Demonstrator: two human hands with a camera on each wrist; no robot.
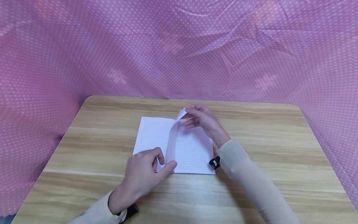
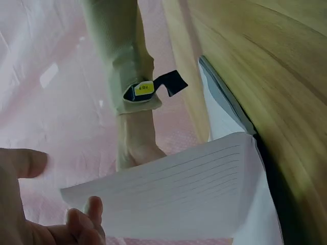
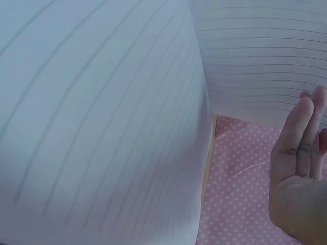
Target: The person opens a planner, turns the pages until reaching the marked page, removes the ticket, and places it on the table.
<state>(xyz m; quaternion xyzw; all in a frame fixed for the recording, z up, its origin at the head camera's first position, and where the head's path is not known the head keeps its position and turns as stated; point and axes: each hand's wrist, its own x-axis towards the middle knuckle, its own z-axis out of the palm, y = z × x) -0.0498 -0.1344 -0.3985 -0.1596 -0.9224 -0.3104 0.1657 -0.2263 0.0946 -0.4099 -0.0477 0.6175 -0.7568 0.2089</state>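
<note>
Right fingertips pinch a raised page (image 1: 172, 140) — we're watching it curve up!
We see the right hand (image 1: 206, 123) gripping its far end; the left hand (image 1: 143, 170), fingers bent, thumb spread, sits near the fold — contact we can't tell. The notebook (image 1: 194, 152) lies open on the wooden table (image 1: 92, 146), before polka-dot cloth (image 1: 134, 53).

A pink-purple cloth with small white dots (image 1: 126, 46) hangs in folds behind and along both sides of a light-brown, wood-grained desk with rounded far corners (image 1: 265, 130). Creases cross the cloth's upper right, blurry orange-pink patches mark it, and soft light pales the desk's near part.
</note>
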